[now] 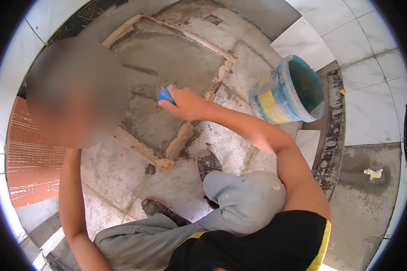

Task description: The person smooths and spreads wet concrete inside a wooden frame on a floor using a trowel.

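A: What takes up most of the floor?

B: A square patch of wet grey mortar [167, 77], boxed in by a wooden frame [142, 151]. Everything else I place from that patch.

A: Go on, biggest first.

B: To the right of the patch, close beside its right edge, a blue bucket [288, 90] with a yellow band lies tipped on its side, mouth facing up and right. Beyond the bucket, white marble tiles [371, 72] cover the floor. Left of the patch sits a reddish-orange tile surface [29, 162], well apart from the bucket. Below the patch, the person's bent knees in grey trousers [244, 198] and two worn shoes [208, 163] rest on bare concrete.

A: And the hands?

B: The right hand [185, 103] reaches over the patch's lower right part, fingers closed around a blue-handled tool [166, 95]; its blade presses on the mortar. The tool is just inside the frame.

A: The left hand?

B: The left arm runs up the left side, but the hand is hidden behind a blurred area, so I cannot tell whether it is open or closed.
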Demonstrator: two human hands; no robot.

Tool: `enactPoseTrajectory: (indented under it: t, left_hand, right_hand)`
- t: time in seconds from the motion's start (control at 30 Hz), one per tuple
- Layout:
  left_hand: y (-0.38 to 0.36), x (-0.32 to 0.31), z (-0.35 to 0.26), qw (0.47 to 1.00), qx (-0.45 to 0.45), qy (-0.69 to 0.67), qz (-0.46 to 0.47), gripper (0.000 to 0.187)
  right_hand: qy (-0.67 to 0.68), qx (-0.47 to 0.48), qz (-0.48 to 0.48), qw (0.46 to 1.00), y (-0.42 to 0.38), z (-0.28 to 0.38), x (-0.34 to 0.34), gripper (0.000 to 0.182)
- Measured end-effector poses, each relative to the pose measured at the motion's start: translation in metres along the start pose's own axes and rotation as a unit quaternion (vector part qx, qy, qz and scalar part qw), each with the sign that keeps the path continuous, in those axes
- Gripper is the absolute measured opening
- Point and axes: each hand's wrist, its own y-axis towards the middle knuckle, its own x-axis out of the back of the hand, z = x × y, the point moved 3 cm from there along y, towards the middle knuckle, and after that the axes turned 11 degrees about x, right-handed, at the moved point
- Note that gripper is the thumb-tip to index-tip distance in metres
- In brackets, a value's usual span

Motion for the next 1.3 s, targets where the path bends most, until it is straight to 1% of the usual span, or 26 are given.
enactPoseTrajectory:
  t: [0.03,0.07,0.13,0.17,0.2,0.23,0.27,0.3,0.37,0.4,0.47,0.5,0.57,0.6,0.67,0.7,0.77,0.83,0.87,0.93,1.0,1.07,1.1,1.17,1.23,1.3]
  left_hand:
    - [0.003,0.007,-0.003,0.991,0.104,-0.067,0.053,0.026]
    - [0.004,0.011,-0.006,0.991,0.106,-0.067,0.046,0.026]
    - [0.009,0.022,-0.01,0.996,0.053,0.077,-0.004,0.038]
    - [0.011,0.029,-0.008,0.995,0.06,0.079,-0.009,0.038]
    - [0.012,0.034,-0.004,0.993,0.107,0.042,0.016,0.038]
    - [0.01,0.038,0.001,0.987,0.153,0.004,0.041,0.039]
    - [0.006,0.041,0.012,0.986,0.164,0.007,0.029,0.039]
    - [0.0,0.04,0.028,0.986,0.162,0.003,0.034,0.039]
    - [-0.022,0.033,0.077,0.987,0.158,-0.026,0.031,0.04]
    - [-0.035,0.029,0.088,0.987,0.161,-0.009,0.023,0.039]
    - [-0.064,0.023,0.102,0.985,0.173,0.007,0.0,0.038]
    - [-0.076,0.019,0.108,0.982,0.187,0.027,0.008,0.038]
    - [-0.091,0.017,0.114,0.977,0.209,0.049,0.012,0.037]
    - [-0.092,0.016,0.115,0.975,0.22,0.026,0.008,0.038]
    - [-0.097,0.013,0.119,0.971,0.239,0.005,-0.004,0.039]
    - [-0.099,0.01,0.121,0.974,0.225,0.018,-0.018,0.038]
    - [-0.099,0.009,0.123,0.975,0.218,0.03,-0.038,0.037]
    - [-0.101,0.008,0.121,0.974,0.217,0.042,-0.045,0.033]
    - [-0.101,0.007,0.121,0.973,0.222,0.036,-0.047,0.033]
    - [-0.102,0.008,0.12,0.974,0.211,0.059,-0.055,0.029]
    - [-0.1,0.01,0.119,0.973,0.213,0.06,-0.066,0.029]
    - [-0.109,0.01,0.123,0.971,0.221,0.056,-0.07,0.028]
    - [-0.107,0.009,0.125,0.97,0.227,0.059,-0.063,0.028]
    - [-0.104,0.009,0.122,0.97,0.23,0.055,-0.06,0.027]
    - [-0.102,0.014,0.118,0.964,0.255,0.062,-0.041,0.026]
    - [-0.104,0.015,0.117,0.963,0.257,0.066,-0.049,0.026]
  right_hand:
    - [-0.004,0.001,0.002,1.0,-0.003,-0.01,-0.003,0.054]
    - [0.008,-0.01,0.041,0.999,-0.005,-0.023,-0.009,0.054]
    - [0.024,-0.014,0.086,0.996,-0.009,-0.038,-0.016,0.055]
    - [-0.016,-0.028,0.025,0.999,-0.013,-0.048,-0.009,0.055]
    - [-0.058,-0.038,-0.033,0.997,-0.016,-0.054,0.004,0.055]
    - [-0.058,-0.064,-0.038,0.996,-0.016,-0.059,0.017,0.054]
    - [-0.059,-0.087,-0.042,0.994,-0.014,-0.061,0.03,0.054]
    - [-0.063,-0.072,-0.031,0.995,-0.01,-0.054,0.043,0.054]
    - [-0.003,-0.185,0.048,0.982,-0.003,-0.046,0.061,0.05]
    - [-0.011,-0.173,0.055,0.983,0.006,-0.049,0.062,0.05]
    - [-0.183,-0.02,0.015,0.983,0.029,-0.051,0.063,0.043]
    - [-0.188,-0.008,0.022,0.982,0.044,-0.044,0.064,0.043]
    - [-0.304,0.038,0.044,0.951,0.078,-0.017,0.064,0.036]
    - [-0.305,0.046,0.049,0.95,0.092,0.0,0.065,0.036]
    - [-0.389,0.094,0.088,0.912,0.123,0.035,0.061,0.027]
    - [-0.391,0.104,0.092,0.91,0.144,0.042,0.051,0.027]
    - [-0.483,0.106,0.196,0.847,0.182,0.042,0.022,0.016]
    - [-0.512,0.109,0.201,0.828,0.201,0.038,0.007,0.013]
    - [-0.538,0.106,0.201,0.811,0.204,0.034,0.001,0.011]
    - [-0.526,0.231,0.134,0.808,0.17,0.01,-0.007,0.01]
    - [-0.508,0.258,0.128,0.812,0.128,-0.002,-0.014,0.013]
    - [-0.539,0.123,0.157,0.818,0.108,0.0,-0.008,0.013]
    - [-0.548,0.125,0.16,0.812,0.106,0.009,0.009,0.013]
    - [-0.596,0.128,0.238,0.756,0.103,0.035,0.047,0.014]
    - [-0.629,0.117,0.249,0.727,0.111,0.093,0.078,0.014]
    - [-0.656,0.109,0.261,0.7,0.125,0.125,0.085,0.015]
